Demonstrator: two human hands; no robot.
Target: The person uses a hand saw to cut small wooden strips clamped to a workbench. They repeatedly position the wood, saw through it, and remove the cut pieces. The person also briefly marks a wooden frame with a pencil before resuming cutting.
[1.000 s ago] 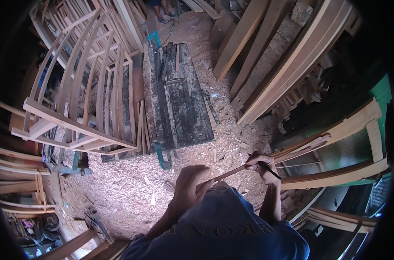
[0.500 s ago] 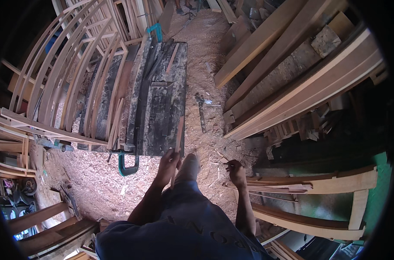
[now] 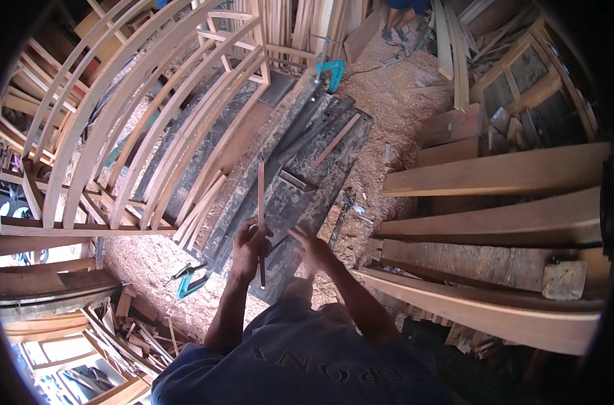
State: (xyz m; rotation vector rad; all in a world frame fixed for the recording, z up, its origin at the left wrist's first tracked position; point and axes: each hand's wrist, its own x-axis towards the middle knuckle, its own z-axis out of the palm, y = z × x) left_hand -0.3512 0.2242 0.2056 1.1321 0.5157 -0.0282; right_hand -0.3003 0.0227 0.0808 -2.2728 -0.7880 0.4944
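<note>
My left hand (image 3: pixel 250 244) is closed around a slim wooden strip (image 3: pixel 260 192), which stands out past both sides of the fist and points away from me. Just to the right, my right hand (image 3: pixel 314 250) hovers with its fingers stretched and apart; I see nothing in it. Both hands are over the near part of a dark, stained workbench (image 3: pixel 326 194). Farther along the bench lie a second reddish strip (image 3: pixel 336 141) and a small rectangular piece (image 3: pixel 297 180).
A curved slatted wooden frame (image 3: pixel 120 145) fills the left side. Teal clamps grip the bench at its far end (image 3: pixel 332 73) and near corner (image 3: pixel 191 284). Thick planks (image 3: pixel 496 174) are stacked at right. Shavings (image 3: pixel 381 88) cover the floor; another person's legs (image 3: pixel 396 23) show far off.
My view has turned to the right. The left hand has raised the strip over the bench. My right hand has come in from the right beside it, its fingers now spread.
</note>
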